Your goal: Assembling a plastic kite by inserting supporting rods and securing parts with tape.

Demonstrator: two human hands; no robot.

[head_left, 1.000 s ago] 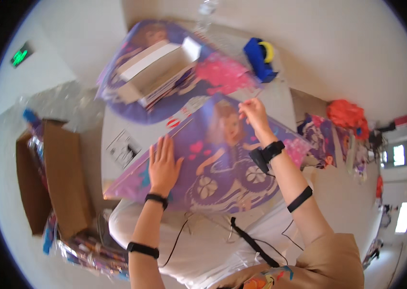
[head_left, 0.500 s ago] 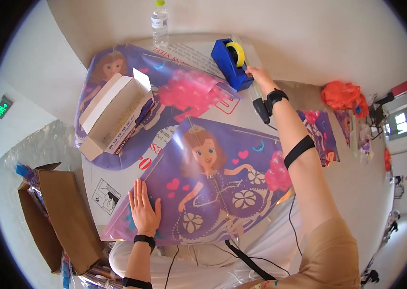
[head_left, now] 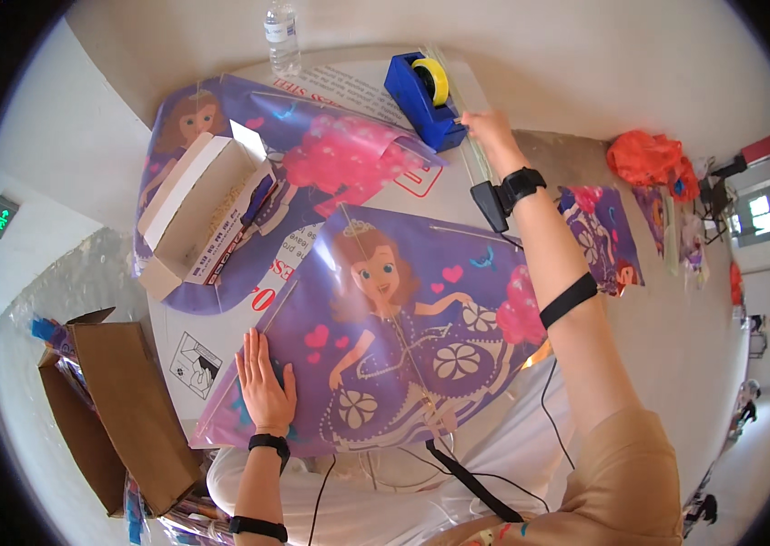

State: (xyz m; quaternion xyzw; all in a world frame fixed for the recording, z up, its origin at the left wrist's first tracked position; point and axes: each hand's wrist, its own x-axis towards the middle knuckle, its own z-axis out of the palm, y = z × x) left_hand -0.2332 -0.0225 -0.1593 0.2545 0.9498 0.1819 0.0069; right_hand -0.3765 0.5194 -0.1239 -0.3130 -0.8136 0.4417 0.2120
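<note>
A purple kite (head_left: 403,346) printed with a cartoon princess lies over the near part of the table, thin rods along its edges. My left hand (head_left: 265,387) rests flat on its lower left corner, fingers stretched out. Toward the back, a blue tape dispenser (head_left: 423,102) carries a yellow-looking roll of tape (head_left: 435,80). My right hand (head_left: 491,136) is at the cutter end of the dispenser, fingertips pinched together on the tape's end. The strip itself is barely visible.
An open white carton (head_left: 207,214) stands on a second purple kite (head_left: 167,173) at left. Behind it is a water bottle (head_left: 282,41). Thin clear rods (head_left: 471,100) lie beside the dispenser. A brown cardboard box (head_left: 126,409) sits lower left; an orange-red plastic bag (head_left: 649,164) lies at right.
The whole view has shifted slightly. My right fingertips have drawn a little to the right, off the dispenser's end. My left hand stays flat on the kite.
</note>
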